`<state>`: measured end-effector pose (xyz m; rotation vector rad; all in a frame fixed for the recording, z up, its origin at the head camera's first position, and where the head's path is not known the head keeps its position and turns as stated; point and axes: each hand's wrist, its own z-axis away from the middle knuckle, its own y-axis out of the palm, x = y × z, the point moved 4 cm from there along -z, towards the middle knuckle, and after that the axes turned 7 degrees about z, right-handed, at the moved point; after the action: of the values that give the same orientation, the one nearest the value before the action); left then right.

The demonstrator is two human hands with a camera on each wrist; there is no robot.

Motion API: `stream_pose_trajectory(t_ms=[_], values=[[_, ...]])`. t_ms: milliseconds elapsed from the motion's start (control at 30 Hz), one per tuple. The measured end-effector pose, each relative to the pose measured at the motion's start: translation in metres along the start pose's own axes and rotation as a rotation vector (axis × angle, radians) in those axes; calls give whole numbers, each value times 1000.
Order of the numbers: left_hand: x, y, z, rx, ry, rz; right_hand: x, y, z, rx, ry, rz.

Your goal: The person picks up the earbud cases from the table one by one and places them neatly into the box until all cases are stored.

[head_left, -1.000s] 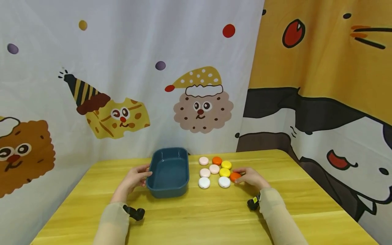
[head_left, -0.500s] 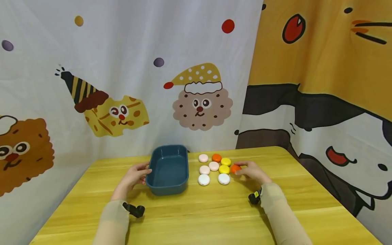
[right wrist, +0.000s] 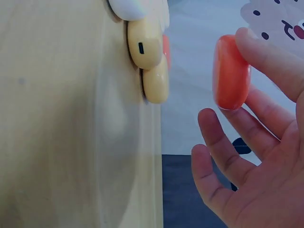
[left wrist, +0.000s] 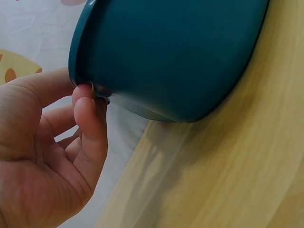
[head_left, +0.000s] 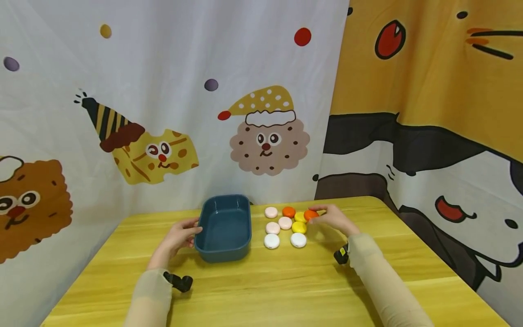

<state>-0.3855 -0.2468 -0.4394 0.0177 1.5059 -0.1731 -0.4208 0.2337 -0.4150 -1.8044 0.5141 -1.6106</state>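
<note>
My left hand (head_left: 180, 236) grips the left rim of a dark teal rectangular tub (head_left: 226, 227), which stands on the table with a bare inside. In the left wrist view the thumb and fingers (left wrist: 90, 128) pinch the tub's edge. My right hand (head_left: 333, 219) pinches a glossy orange rounded disc (right wrist: 232, 73) between thumb and fingers. The right wrist view shows this disc raised off the table. In the head view it overlaps a yellow disc (head_left: 299, 217). Beside it lie another yellow disc (head_left: 299, 227), an orange disc (head_left: 288, 212) and several pale pink and white discs.
The wooden table (head_left: 253, 290) carries everything. Two white discs, one a left white disc (head_left: 271, 241), lie nearest me; a pale pink disc (head_left: 271, 212) lies at the back. A printed curtain (head_left: 175, 91) hangs right behind the table's far edge.
My right hand has lifted the orange disc from the right side of the group and moved it up and slightly left, over the yellow discs. The left hand and tub stay put.
</note>
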Motion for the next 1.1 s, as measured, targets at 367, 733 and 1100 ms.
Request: stream_pose_trajectory(t_ms=[367,733,1100], values=[[-1,-6,-1,-23,-4,-14,15,-7,-13,-14,-91,8],[2,-3,1,-9,5,-3,29,-10,-20,-23,-73,41],[3,0,-1,5,4,16,51,-11,-32,-17,-87,59]])
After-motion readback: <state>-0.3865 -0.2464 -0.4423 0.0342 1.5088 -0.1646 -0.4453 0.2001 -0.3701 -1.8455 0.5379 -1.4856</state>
